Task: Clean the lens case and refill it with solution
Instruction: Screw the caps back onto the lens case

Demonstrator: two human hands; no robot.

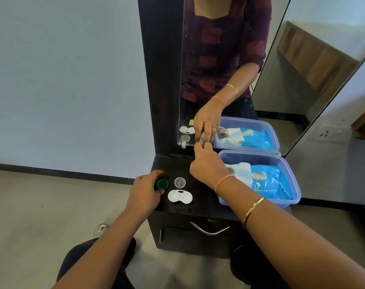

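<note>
— Where is the lens case?
— The white lens case (180, 196) lies open on the black cabinet top (204, 197), beside a clear cap (180, 182).
— The hands?
— The left hand (145, 191) pinches a green cap (162, 183). The right hand (206, 165), fingers bunched near the mirror (229, 59), hides whatever it holds; a plastic tub (290, 197) of blue packets crowds its wrist.

- No text is showing clearly enough to read anywhere in this view.
- The bright blue plastic packet (269, 180), lying inside the translucent lavender plastic tub (293, 184) at about 3 o'clock on the black cabinet top, is carrying a line of pale print, but it is blurring beyond reading.
- The small round clear plastic cap (180, 182) near the centre is showing faint marks, also unreadable.
</note>
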